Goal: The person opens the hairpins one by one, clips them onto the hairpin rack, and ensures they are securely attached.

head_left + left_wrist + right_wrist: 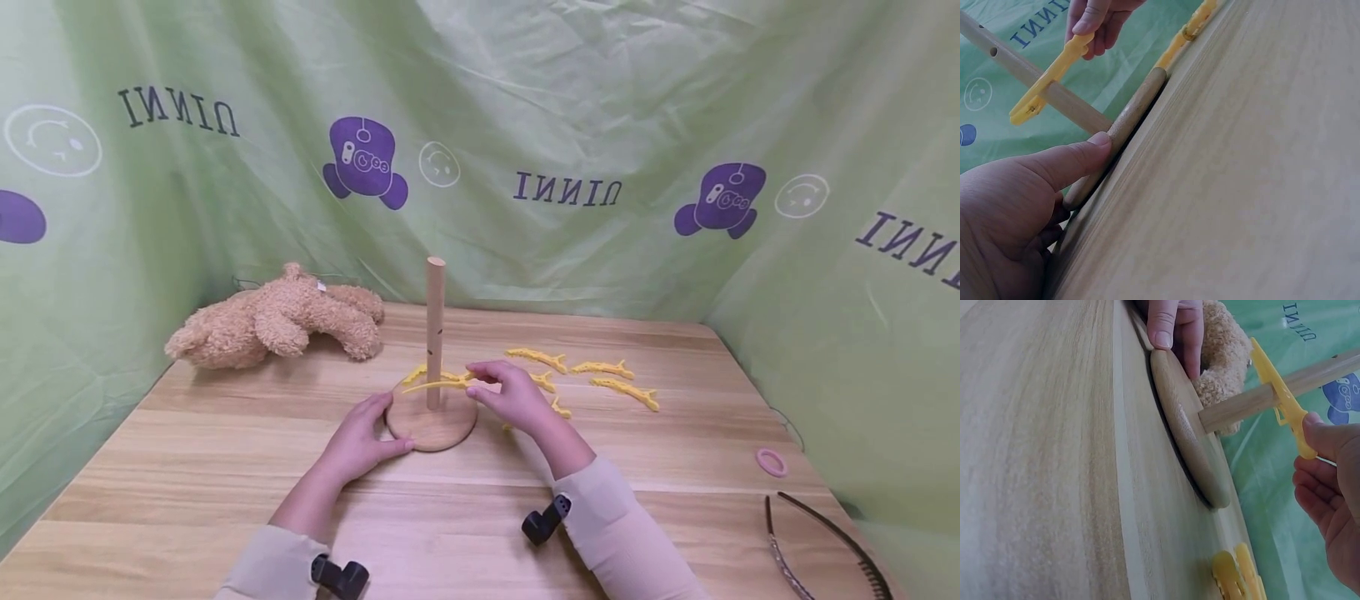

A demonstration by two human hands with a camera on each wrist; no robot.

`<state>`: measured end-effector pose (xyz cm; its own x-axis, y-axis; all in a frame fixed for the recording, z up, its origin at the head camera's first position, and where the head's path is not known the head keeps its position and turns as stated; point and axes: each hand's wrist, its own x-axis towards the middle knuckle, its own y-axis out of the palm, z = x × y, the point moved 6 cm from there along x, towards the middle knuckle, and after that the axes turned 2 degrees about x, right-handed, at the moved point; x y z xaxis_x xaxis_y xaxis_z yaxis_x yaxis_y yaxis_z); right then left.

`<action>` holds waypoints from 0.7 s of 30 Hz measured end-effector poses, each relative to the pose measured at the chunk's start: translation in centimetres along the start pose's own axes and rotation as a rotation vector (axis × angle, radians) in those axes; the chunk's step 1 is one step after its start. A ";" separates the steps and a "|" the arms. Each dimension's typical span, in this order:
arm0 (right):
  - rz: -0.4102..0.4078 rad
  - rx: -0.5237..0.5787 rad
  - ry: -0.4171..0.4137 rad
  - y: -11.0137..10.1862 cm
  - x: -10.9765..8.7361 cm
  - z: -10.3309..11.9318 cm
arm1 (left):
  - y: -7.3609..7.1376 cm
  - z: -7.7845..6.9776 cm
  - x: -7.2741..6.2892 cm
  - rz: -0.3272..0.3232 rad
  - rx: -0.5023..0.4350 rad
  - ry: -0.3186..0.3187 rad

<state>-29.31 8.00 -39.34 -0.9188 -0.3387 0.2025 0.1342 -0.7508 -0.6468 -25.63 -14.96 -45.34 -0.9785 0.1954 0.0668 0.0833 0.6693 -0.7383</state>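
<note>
Nearest, lower right: dark headband (870, 569), cut off by the frame, lying on the wooden surface (450, 533). Pink ring (760, 458) just beyond it. Light sleeves (630, 533) come in from the front, each with a small black camera (545, 521) at the wrist.

Left hand (363, 442): thumb and fingers spread wide round the near left edge of the round wooden base (431, 429), gripping the rim. Base flat on the surface, middle of the workspace. Right hand (517, 396): thumb and fingers nearly closed, pinching one end of a yellow hair clip (1291, 407). Clip is up off the base, at the lower part of the upright wooden post (435, 308), jaws parted, one on the near side and one on the far side; can't tell if they touch the wood.

More yellow clips (626, 392) loose on the surface right of the stand, some partly hidden by the right hand. Teddy bear (281, 321) lying down at back left, well apart from the clips. Behind everything, green cloth (480, 100) with purple figures, smiley faces and mirrored lettering.
</note>
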 end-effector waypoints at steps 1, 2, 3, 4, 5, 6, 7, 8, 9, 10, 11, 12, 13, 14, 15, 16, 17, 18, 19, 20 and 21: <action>0.005 0.009 0.004 0.0 -0.1 -0.1 | 0.0 0.0 0.0 -0.001 -0.002 -0.001; 0.011 0.019 0.008 0.0 -0.1 -0.1 | 0.0 0.0 0.0 -0.002 -0.001 0.000; 0.017 0.026 0.014 0.0 -0.2 -0.2 | 0.0 0.0 0.0 -0.002 0.000 0.001; 0.024 0.035 0.021 0.0 -0.3 -0.3 | 0.0 0.0 0.0 -0.003 0.000 0.001; 0.029 0.045 0.029 0.0 -0.4 -0.4 | 0.0 0.0 0.0 -0.003 -0.004 0.000; 0.033 0.054 0.042 -0.1 -0.5 -0.6 | 0.0 0.0 0.0 -0.002 -0.004 0.001; 0.033 0.063 0.051 -0.2 -0.6 -0.7 | 0.0 -0.1 0.0 -0.002 -0.004 0.001; 0.031 0.071 0.055 -0.3 -0.7 -0.8 | 0.0 -0.1 0.0 -0.001 -0.005 0.001; 0.027 0.076 0.061 -0.5 -0.9 -0.9 | 0.0 -0.1 -0.1 0.000 -0.007 0.000; 0.021 0.082 0.068 -0.7 -1.0 -1.1 | 0.0 -0.1 -0.1 0.001 -0.009 -0.001; 0.013 0.084 0.077 -1.0 -1.2 -1.3 | 0.1 0.0 -0.1 0.002 -0.009 -0.001; 0.005 0.080 0.082 -1.3 -1.4 -1.5 | 0.1 0.0 -0.1 0.002 -0.009 -0.001; -0.005 0.076 0.084 -1.6 -1.5 -1.7 | 0.1 0.0 0.0 0.001 -0.012 -0.003; -0.014 0.074 0.087 -2.0 -1.7 -2.0 | 0.1 0.0 0.0 0.001 -0.015 -0.004; -0.023 0.067 0.088 -2.4 -1.8 -2.2 | 0.1 0.1 0.0 0.001 -0.015 -0.004; -0.031 0.062 0.094 -2.7 -2.0 -2.6 | 0.1 0.1 0.0 0.000 -0.016 -0.003; -0.039 0.055 0.099 -3.1 -2.2 -3.0 | 0.1 0.1 0.0 0.000 -0.016 -0.004; -0.048 0.054 0.108 -3.5 -2.4 -3.4 | 0.1 0.2 0.1 0.000 -0.015 -0.004; -0.054 0.054 0.127 -3.8 -2.6 -3.9 | 0.1 0.2 0.0 0.001 -0.014 -0.004; -0.062 0.051 0.144 -4.2 -2.8 -4.4 | 0.1 0.2 0.0 0.001 -0.014 -0.005; -0.067 0.047 0.160 -4.5 -3.0 -4.8 | 0.1 0.2 0.1 0.002 -0.014 -0.006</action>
<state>-28.96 15.18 -40.58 -0.9731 -0.1951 0.1223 0.0841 -0.7955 -0.6001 -25.71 -15.04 -45.52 -0.9793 0.1928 0.0612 0.0881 0.6787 -0.7292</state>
